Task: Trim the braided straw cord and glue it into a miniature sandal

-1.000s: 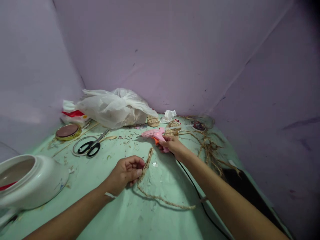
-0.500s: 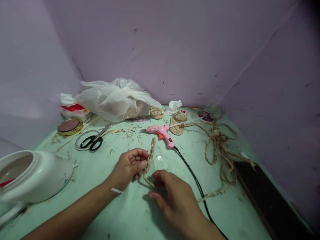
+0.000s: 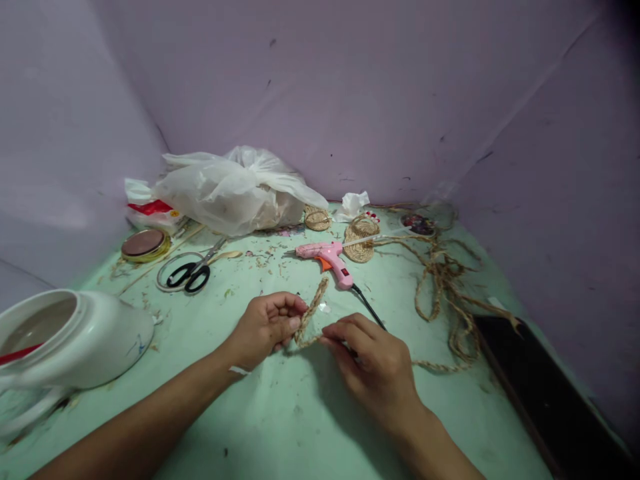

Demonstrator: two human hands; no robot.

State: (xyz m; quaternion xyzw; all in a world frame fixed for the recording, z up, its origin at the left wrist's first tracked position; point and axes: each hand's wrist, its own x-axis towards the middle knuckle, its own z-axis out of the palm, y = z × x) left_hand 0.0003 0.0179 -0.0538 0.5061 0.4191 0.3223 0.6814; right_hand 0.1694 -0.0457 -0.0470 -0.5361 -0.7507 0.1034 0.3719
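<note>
A braided jute cord (image 3: pixel 313 311) is pinched between the thumb and fingers of my left hand (image 3: pixel 273 325), its folded end standing up above them. My right hand (image 3: pixel 373 360) has its thumb and fingertips closed on the same cord, a short way to the right of the fold. From behind my right hand the cord runs on to a loose tangle of jute (image 3: pixel 440 280). Beyond my hands a pink glue gun (image 3: pixel 327 257) lies on its side, with a clear glue stick poking out of its back. Behind it rests a coiled jute piece (image 3: pixel 359 241).
Black-handled scissors (image 3: pixel 193 273) lie at the left, near a round tin (image 3: pixel 145 244) and a white plastic jug (image 3: pixel 113 340). A white plastic bag (image 3: pixel 235 193) sits against the wall. At the right is a dark flat slab (image 3: pixel 540 393). The glue gun's black cord (image 3: pixel 367 305) passes behind my right hand.
My right hand has moved up and its fingers have closed on the cord. The cord between my hands now runs more sideways, and its upright end leans further right.
</note>
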